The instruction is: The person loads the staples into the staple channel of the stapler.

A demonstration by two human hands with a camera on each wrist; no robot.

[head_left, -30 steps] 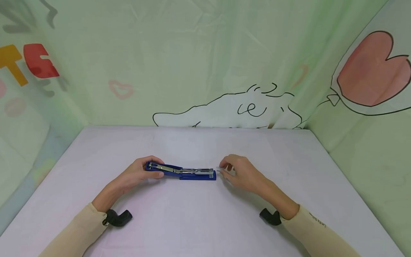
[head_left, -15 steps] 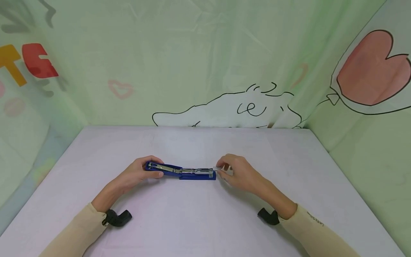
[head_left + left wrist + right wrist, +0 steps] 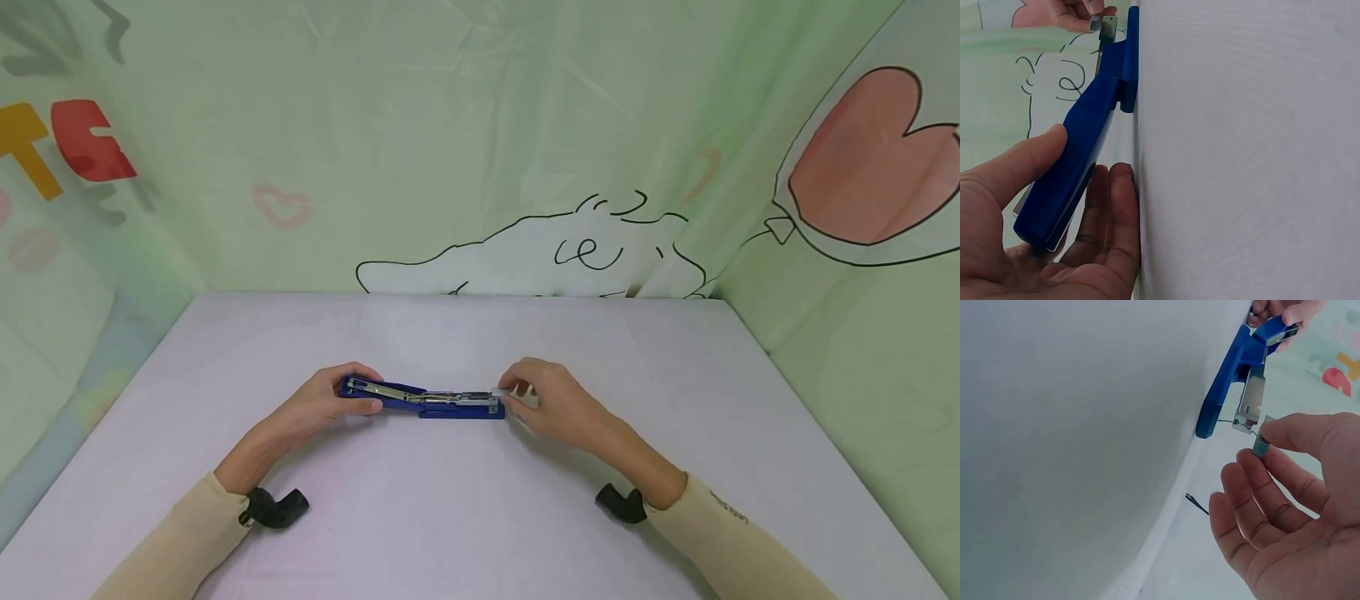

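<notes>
A blue stapler (image 3: 459, 412) lies on the table, its top cover swung back to the left and its metal staple channel (image 3: 1252, 397) exposed. My left hand (image 3: 326, 407) grips the raised cover between thumb and fingers, as the left wrist view of the stapler (image 3: 1079, 156) shows. At the other end, my right hand (image 3: 558, 404) pinches a short silver strip of staples (image 3: 1261, 445) between thumb and fingertip. That strip is at the channel's front end; whether it touches the channel, I cannot tell.
A white cloth covers the table (image 3: 450, 517). Behind it hangs a green printed curtain (image 3: 420, 150), which also runs along both sides. Black curved pieces (image 3: 277, 510) stick out from both sleeve cuffs.
My right hand has moved left, bringing the strip of staples from just beyond the stapler to the channel's front end. The left hand and stapler have stayed nearly still.
</notes>
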